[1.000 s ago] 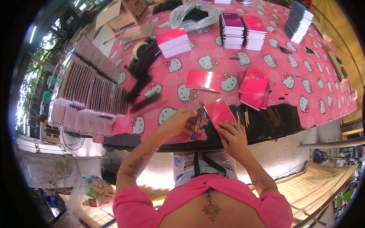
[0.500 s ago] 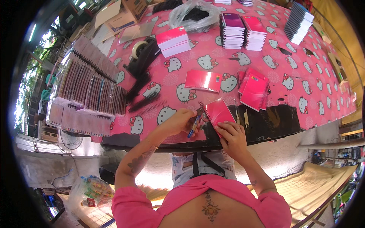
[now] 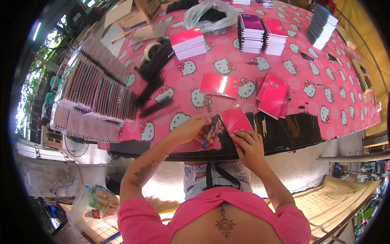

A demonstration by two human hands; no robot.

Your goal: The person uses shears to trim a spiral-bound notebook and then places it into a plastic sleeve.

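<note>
A red notebook point(image 3: 235, 118) lies tilted at the table's near edge, with a row of binding holes or coil along its left side. My right hand point(image 3: 248, 143) holds its lower right corner, fingers on the cover and thumb at the edge. Just left of the notebook, my left hand point(image 3: 199, 128) is closed around a slim tool with a blue handle point(image 3: 209, 136); its dark upper end is by the binding. The tool's exact kind is hard to make out. A thin spiral coil point(image 3: 208, 106) sticks up above my left fingers.
Beyond lie a red notebook point(image 3: 219, 86) and a loose pile of red notebooks point(image 3: 271, 97). Black coils point(image 3: 156, 107) and a tape dispenser point(image 3: 156, 59) are to the left, beside wrapped notebook stacks point(image 3: 95, 91). More stacks point(image 3: 251, 34) and a plastic bag point(image 3: 211, 18) stand farther back.
The thin coil now stands up above my left fingers, a little left of where its end showed before. Both hands stay nearly in place; the whole view has shifted slightly.
</note>
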